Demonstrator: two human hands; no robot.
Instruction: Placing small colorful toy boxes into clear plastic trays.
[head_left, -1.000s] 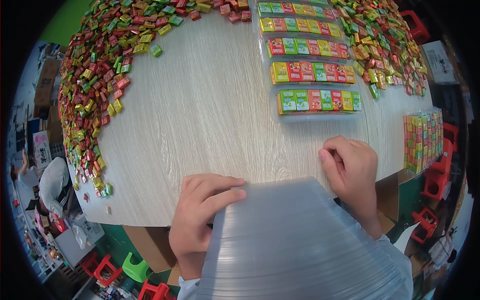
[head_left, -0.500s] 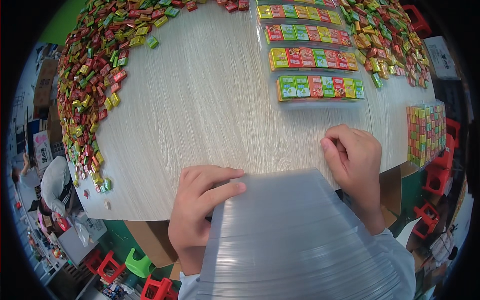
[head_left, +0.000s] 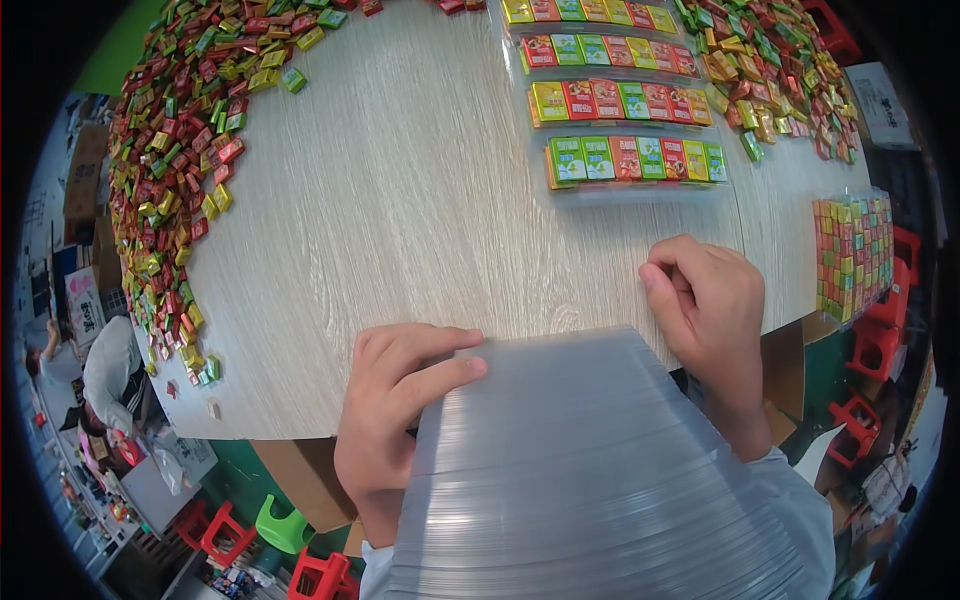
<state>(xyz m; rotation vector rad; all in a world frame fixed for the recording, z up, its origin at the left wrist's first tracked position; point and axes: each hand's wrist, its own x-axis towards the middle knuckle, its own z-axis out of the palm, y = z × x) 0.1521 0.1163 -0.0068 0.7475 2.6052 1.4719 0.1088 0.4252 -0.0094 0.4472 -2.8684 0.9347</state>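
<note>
A tall stack of thin clear plastic pieces [head_left: 560, 450], sheets or nested trays, rises from the lower edge between my forearms. My left hand [head_left: 400, 400] lies at its far left corner, two fingers stretched out and apart over the edge. Part of that hand's underside is hidden. To the right of the stack, my right hand [head_left: 708, 305] rests by the table with its fingers curled in and the thumb against them; nothing shows in it. Beyond it lie clear trays [head_left: 640, 195] filled with rows of small red, green and yellow wrapped packets.
Loose wrapped packets are heaped in a left pile [head_left: 190, 160] and a far right pile [head_left: 765, 80]. A filled clear pack [head_left: 852, 255] stands at the table's [head_left: 400, 200] right edge. Cardboard boxes [head_left: 300, 480], red stools [head_left: 228, 532] and a green stool [head_left: 282, 525] are below; a person [head_left: 110, 370] bends at far left.
The whole view has shifted slightly, so the trays and piles sit a little higher in the picture. Both hands keep nearly the same pose beside the stack.
</note>
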